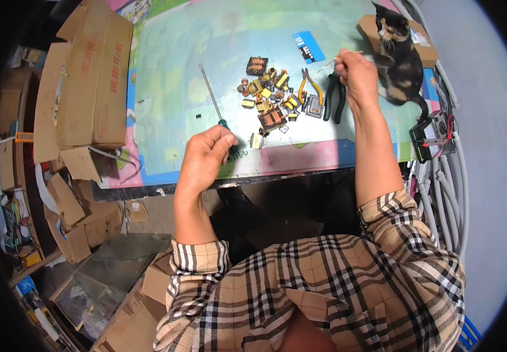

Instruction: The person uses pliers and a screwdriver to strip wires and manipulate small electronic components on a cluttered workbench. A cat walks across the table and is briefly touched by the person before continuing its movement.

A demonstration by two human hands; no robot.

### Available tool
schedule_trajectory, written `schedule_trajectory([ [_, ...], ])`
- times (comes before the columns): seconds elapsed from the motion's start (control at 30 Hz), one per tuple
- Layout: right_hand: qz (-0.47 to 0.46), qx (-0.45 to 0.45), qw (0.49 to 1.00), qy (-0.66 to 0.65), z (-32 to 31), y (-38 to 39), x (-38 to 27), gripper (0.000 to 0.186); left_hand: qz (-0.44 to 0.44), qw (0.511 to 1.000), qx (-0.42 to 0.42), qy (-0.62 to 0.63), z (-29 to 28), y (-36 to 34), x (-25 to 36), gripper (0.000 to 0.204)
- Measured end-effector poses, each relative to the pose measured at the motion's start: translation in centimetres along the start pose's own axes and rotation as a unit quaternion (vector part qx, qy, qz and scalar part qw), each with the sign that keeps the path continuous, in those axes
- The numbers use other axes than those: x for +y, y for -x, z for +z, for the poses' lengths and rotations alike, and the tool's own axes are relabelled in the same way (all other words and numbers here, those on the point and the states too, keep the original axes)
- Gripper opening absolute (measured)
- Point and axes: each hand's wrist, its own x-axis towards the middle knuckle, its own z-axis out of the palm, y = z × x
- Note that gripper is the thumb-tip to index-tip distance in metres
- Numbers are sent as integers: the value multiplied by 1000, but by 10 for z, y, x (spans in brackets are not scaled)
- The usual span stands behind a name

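Observation:
My left hand [202, 155] rests near the table's front edge, its fingers closed around the dark green handle of a long screwdriver [212, 94], whose shaft points away from me. Farther off on the right, my right hand [358, 75] pinches a thin, light-coloured stick-like tool [325, 66], too fine to name exactly. Just left of that hand lie dark-handled pliers [334, 101] and yellow-handled cutters [311, 89]. Between my hands is a loose pile of small coils and transformers [265, 91], with a larger copper-wound transformer [273, 118] at its near side.
A calico cat [403, 64] sits at the table's right, by a cardboard piece [370, 29]. A blue packet [308, 47] lies beyond the pliers. A black multimeter [432, 136] with red leads occupies the right edge. A large cardboard box [98, 76] stands left; grey pipes [444, 188] run lower right.

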Motion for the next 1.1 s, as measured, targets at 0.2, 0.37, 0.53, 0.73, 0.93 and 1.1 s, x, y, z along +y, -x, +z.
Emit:
schedule_trajectory([
  [0.2, -18, 50, 999, -10, -7, -9, -1, 16, 1, 999, -8, 37, -21, 5, -5, 25],
  [0.37, 47, 34, 998, -32, -15, -16, 8, 16, -2, 999, -43, 24, -35, 13, -6, 27],
  [0.53, 183, -16, 965, -188, -6, -16, 16, 20, -10, 1000, 3, 7, -47, 11, -5, 27],
  [0.73, 325, -203, 918, -99, 27, 3, 38, 13, -31, 982, 179, -56, -69, -6, -17, 25],
  [0.93, 127, -100, 986, 27, 25, -11, 23, 13, -16, 894, 316, -316, -72, -30, -33, 21],
  [1.1, 110, -130, 973, 158, 21, -22, 25, 14, -25, 858, 373, -352, -84, -47, -38, 21],
])
